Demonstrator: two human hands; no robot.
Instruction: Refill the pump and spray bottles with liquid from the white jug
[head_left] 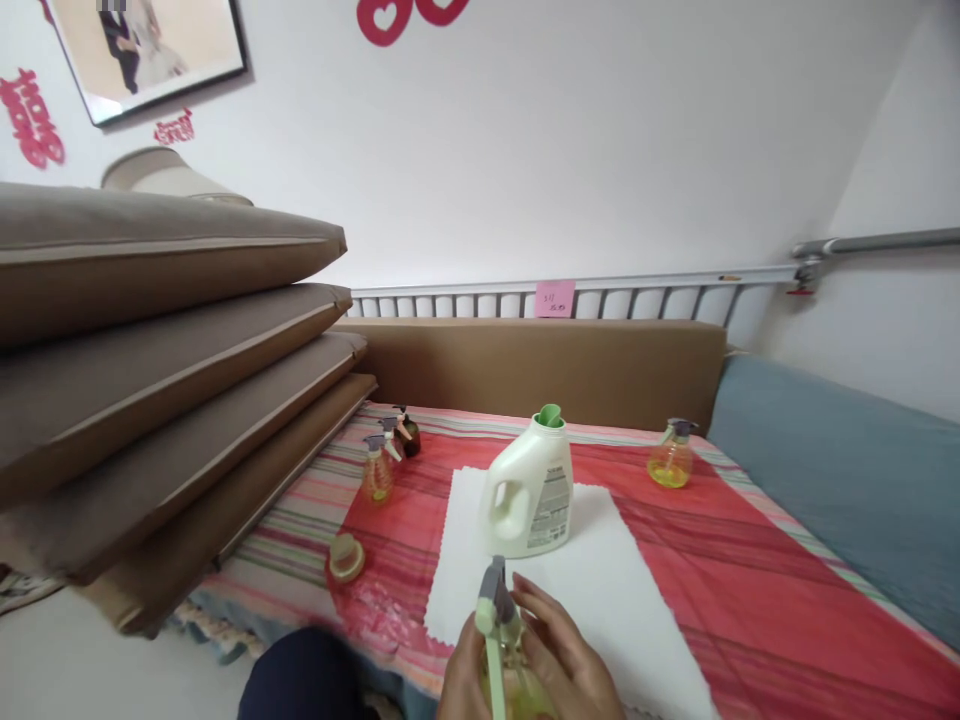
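Note:
At the bottom edge, both my hands hold a small clear spray bottle [501, 640] with a grey trigger head and yellowish liquid. My left hand [461, 675] wraps its left side, and my right hand [566, 655] curls round its right side with fingers near the trigger head. Just beyond stands a white detergent jug [529, 490] with a green open spout, on a white cloth [600, 590] spread over a red striped cover [750, 560].
Three small spray bottles stand on the cover: two at the left [377, 470] [405, 432], one with yellow liquid at the right [671, 455]. A round cap [346, 557] lies front left. Stacked brown cushions [150, 400] loom left; a blue mattress [840, 470] lies right.

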